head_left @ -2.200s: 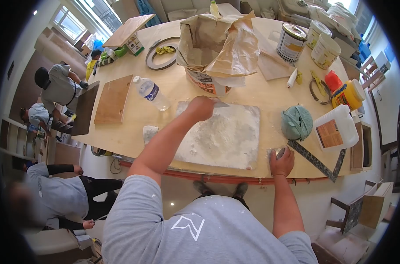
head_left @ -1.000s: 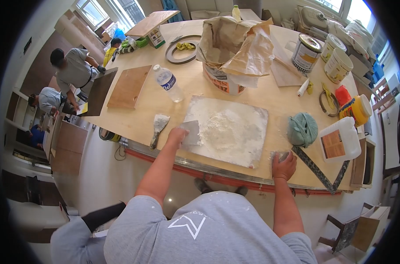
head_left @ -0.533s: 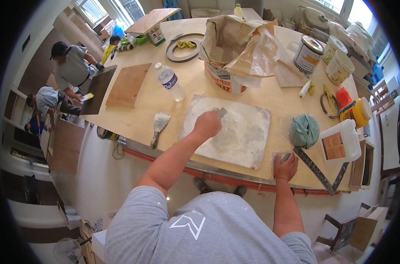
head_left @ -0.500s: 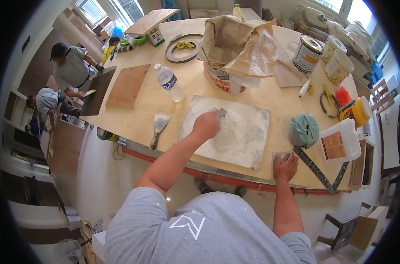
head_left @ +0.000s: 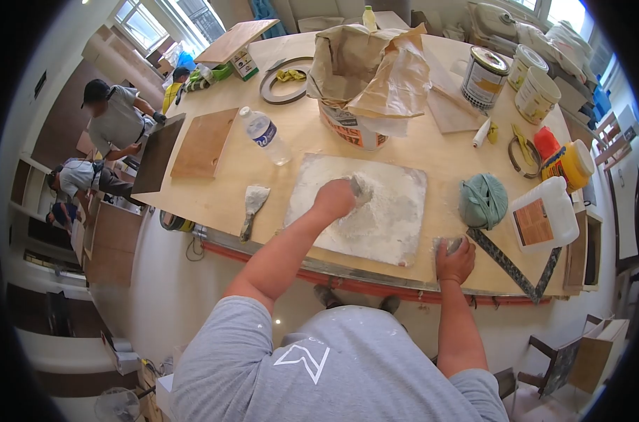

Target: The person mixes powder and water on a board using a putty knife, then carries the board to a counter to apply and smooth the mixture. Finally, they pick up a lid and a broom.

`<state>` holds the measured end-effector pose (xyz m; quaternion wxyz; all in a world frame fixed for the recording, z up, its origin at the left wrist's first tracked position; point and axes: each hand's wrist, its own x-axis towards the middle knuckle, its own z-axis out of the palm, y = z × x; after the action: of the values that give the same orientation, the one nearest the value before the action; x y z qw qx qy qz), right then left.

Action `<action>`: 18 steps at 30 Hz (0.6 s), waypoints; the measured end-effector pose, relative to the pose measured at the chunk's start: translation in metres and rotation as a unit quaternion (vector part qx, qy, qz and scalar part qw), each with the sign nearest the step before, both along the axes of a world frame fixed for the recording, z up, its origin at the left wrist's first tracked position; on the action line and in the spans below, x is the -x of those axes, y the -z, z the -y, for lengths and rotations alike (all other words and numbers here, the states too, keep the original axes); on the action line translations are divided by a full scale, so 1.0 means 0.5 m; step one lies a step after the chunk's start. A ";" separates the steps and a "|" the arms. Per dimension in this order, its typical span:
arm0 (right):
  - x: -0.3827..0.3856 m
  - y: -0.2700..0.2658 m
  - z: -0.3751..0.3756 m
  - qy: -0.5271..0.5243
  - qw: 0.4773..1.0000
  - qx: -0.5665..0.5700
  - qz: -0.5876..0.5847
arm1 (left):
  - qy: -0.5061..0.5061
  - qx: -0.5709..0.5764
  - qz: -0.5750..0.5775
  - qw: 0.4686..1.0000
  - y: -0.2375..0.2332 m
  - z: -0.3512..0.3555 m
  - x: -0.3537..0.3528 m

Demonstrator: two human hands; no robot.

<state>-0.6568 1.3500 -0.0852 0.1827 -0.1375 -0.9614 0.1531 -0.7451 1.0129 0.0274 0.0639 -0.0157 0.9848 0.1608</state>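
A flat board [head_left: 397,239] dusted and smeared with white powder or paste lies before me on the table. My left hand [head_left: 336,200] is closed around a scraper [head_left: 357,187]; its grey blade touches the powdery middle of the board, and its handle is hidden in my fist. At the table's front edge, right of the board, my right hand [head_left: 455,263] curls over a flat grey piece [head_left: 451,245], mostly covered by my fingers. A putty-crusted putty knife [head_left: 253,211] lies left of the board. Behind the board stands a bucket [head_left: 351,129] with an open paper bag [head_left: 376,70] in it.
A water bottle [head_left: 266,136] stands behind the putty knife. To the right are a ball of green wrap [head_left: 483,202], a white jug [head_left: 544,214], a dark angled strip [head_left: 509,267] and paint cans [head_left: 485,79]. A co-worker [head_left: 115,119] stands at the far left by a dark panel [head_left: 158,155].
My left hand and the scraper have moved slightly right, and the powder around the blade looks more disturbed. The view has shifted slightly. My right hand stays at the table edge.
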 end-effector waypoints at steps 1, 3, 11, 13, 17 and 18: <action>0.000 -0.002 0.000 0.000 1.000 0.003 0.000 | -0.010 -0.003 0.007 1.000 0.000 0.010 0.003; 0.000 -0.001 -0.001 -0.001 1.000 0.003 0.000 | -0.031 -0.008 0.021 0.999 0.000 0.033 0.006; 0.000 -0.010 0.005 0.005 1.000 -0.002 0.018 | 0.116 0.098 -0.067 0.986 -0.051 0.093 0.014; 0.001 -0.002 0.002 0.002 1.000 -0.003 0.001 | 0.138 0.123 -0.068 0.981 -0.028 0.109 0.012; -0.001 -0.001 0.001 0.002 1.000 -0.004 -0.001 | 0.155 0.104 -0.049 0.981 -0.006 0.116 -0.027; -0.002 -0.004 0.002 0.000 1.000 -0.001 -0.004 | 0.159 0.085 -0.047 0.983 -0.012 0.114 -0.035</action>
<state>-0.6558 1.3490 -0.0834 0.1870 -0.1368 -0.9608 0.1525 -0.7276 0.9559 0.0332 0.0410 0.1429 0.9868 0.0644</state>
